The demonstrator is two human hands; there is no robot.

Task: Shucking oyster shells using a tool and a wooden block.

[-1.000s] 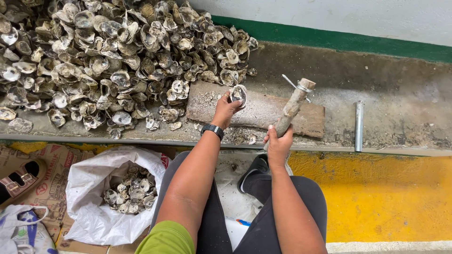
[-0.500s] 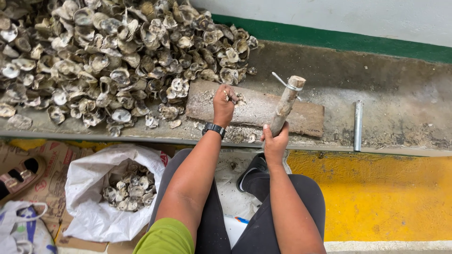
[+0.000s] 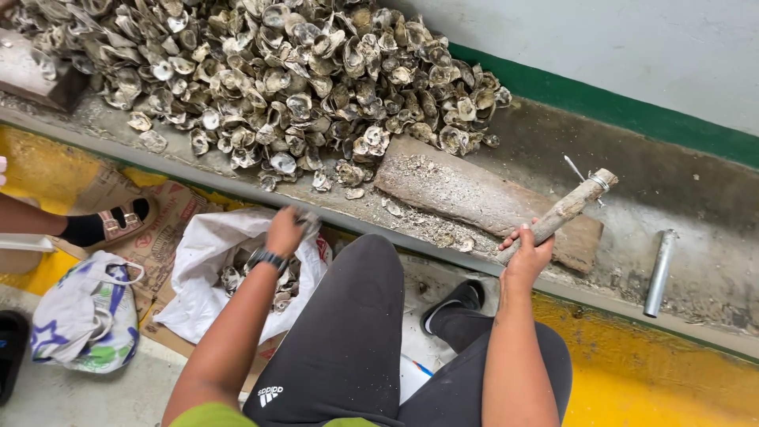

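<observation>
Half a second ago the left hand (image 3: 286, 231) pressed a shell on the flat grey stone slab (image 3: 474, 198); now it has swung down to about 8 o'clock, over the open white plastic sack (image 3: 198, 277) of shells, its grip closed on a pale shell, mostly blurred. The slab is bare but for chips. The right hand (image 3: 528, 255) stays wrapped around the crusted rod-shaped hammer (image 3: 565, 209), at 3 o'clock. The heap of grey oyster shells (image 3: 277, 79) covers the concrete surface (image 3: 672, 190) at 11 o'clock.
</observation>
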